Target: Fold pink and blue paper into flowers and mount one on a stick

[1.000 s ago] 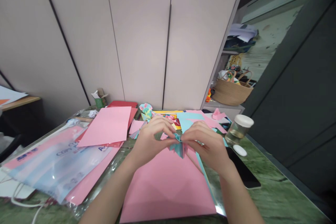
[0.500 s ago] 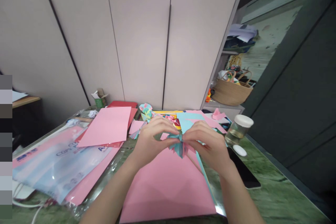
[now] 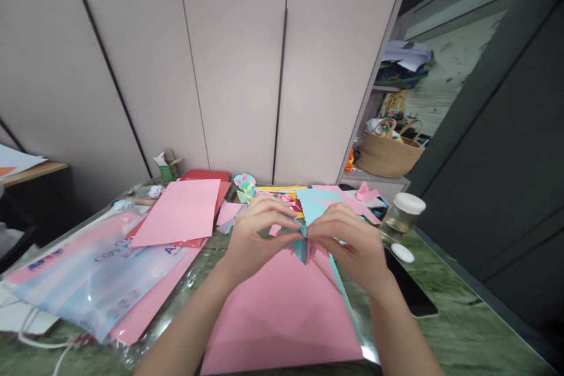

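Between my two hands is a small folded paper piece [image 3: 301,249] in blue and pink, held above a large pink sheet [image 3: 282,317]. My left hand [image 3: 259,235] pinches its left side with thumb and fingertips. From the right, my right hand [image 3: 350,241] pinches the same piece, and the fingertips of both hands nearly meet at its top. A thin stick [image 3: 326,276] slants down to the right below the piece. Fingers hide part of the folded paper.
Left lie pink sheets [image 3: 183,211] and a plastic paper bag [image 3: 101,270]. Behind my hands are light blue paper [image 3: 317,202] and a paper flower [image 3: 245,185]. A lidded jar [image 3: 400,220], a white lid [image 3: 402,253] and a black phone [image 3: 409,285] stand or lie right.
My hands stay almost in place, with slight finger shifts on the folded piece. The rest of the tabletop looks the same.
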A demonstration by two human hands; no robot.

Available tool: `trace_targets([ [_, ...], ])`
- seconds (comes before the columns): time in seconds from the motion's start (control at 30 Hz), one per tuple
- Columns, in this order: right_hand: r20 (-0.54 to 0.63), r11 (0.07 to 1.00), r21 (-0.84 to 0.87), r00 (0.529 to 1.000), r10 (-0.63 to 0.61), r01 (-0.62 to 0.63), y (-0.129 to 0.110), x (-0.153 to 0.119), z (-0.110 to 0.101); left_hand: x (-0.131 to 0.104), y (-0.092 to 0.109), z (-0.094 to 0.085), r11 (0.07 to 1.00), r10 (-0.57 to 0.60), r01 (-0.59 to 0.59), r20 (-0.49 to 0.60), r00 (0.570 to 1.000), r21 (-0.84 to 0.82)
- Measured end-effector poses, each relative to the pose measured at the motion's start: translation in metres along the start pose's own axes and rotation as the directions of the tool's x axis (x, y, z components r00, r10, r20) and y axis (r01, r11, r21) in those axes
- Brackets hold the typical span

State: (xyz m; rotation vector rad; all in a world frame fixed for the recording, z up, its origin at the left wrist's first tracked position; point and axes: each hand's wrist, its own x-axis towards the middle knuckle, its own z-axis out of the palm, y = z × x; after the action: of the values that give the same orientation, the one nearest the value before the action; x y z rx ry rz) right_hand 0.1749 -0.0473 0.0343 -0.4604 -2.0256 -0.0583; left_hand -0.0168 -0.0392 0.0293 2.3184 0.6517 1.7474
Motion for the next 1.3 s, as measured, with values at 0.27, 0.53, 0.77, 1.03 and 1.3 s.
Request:
trace_targets([
  [0.27, 0.039, 0.999, 0.009, 0.998, 0.046, -0.046, 0.001, -0.001, 0.001, -0.001, -0.001, -0.005, 0.995, -0.102, 0.101, 0.127, 0.987, 0.012],
  [0.53, 0.106, 0.987, 0.038, 0.982, 0.154, -0.159, 0.003, 0.001, 0.003, -0.002, -0.006, -0.004, 0.977, -0.176, 0.203, 0.282, 0.943, -0.068],
  [0.77, 0.058, 0.977, 0.073, 0.979, 0.195, -0.199, 0.003, -0.001, 0.007, -0.003, -0.015, -0.004, 0.964, -0.154, 0.202, 0.257, 0.954, -0.174],
  [1.03, -0.051, 0.99, 0.079, 0.991, 0.125, -0.12, 0.003, 0.0, 0.011, -0.001, -0.013, -0.003, 0.987, 0.02, 0.004, 0.144, 0.989, -0.159],
  [1.3, -0.125, 0.996, 0.076, 0.991, 0.051, -0.041, 0.001, 0.001, 0.013, -0.001, -0.011, -0.002, 0.989, 0.13, -0.124, 0.068, 0.989, -0.085],
])
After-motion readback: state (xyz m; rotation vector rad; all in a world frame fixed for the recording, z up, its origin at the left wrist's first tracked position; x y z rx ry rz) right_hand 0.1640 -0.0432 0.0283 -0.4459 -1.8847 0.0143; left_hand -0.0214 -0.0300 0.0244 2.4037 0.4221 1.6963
